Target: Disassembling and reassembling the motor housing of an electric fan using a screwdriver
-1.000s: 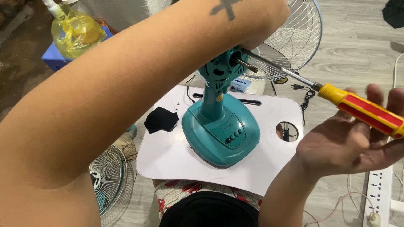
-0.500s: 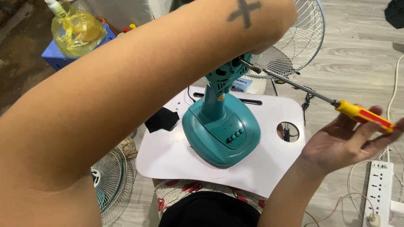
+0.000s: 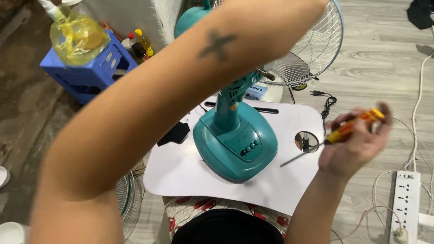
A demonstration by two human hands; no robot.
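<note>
A person works over a teal fan stand set on a white lap tray, seen from a head-worn camera. Far to the left of the raised left forearm, a yellow plastic bag sits on a blue stool, with small bottles beside it. Below that forearm, a loose wire fan guard lies on the floor and a black piece rests on the tray, near the stand's base.

The left arm crosses the whole view toward the fan's upper part; the left hand itself passes out of the top edge, so whether it grips anything there cannot be told. The stand's neck rises under the forearm, with a bare metal shaft poking out toward a caged fan behind.

To the right, the right hand is closed around a red-and-yellow screwdriver, its tip angled down toward the tray, just beside a round hole in the tray. Right of that hand, a white power strip and loose cables lie on the wooden floor.

The likely hazards: the top-heavy stand may tip off the light tray if the unseen hand lets go, the screwdriver tip could gouge the tray or slip through the hole, and the trailing cables could snag the right wrist.
</note>
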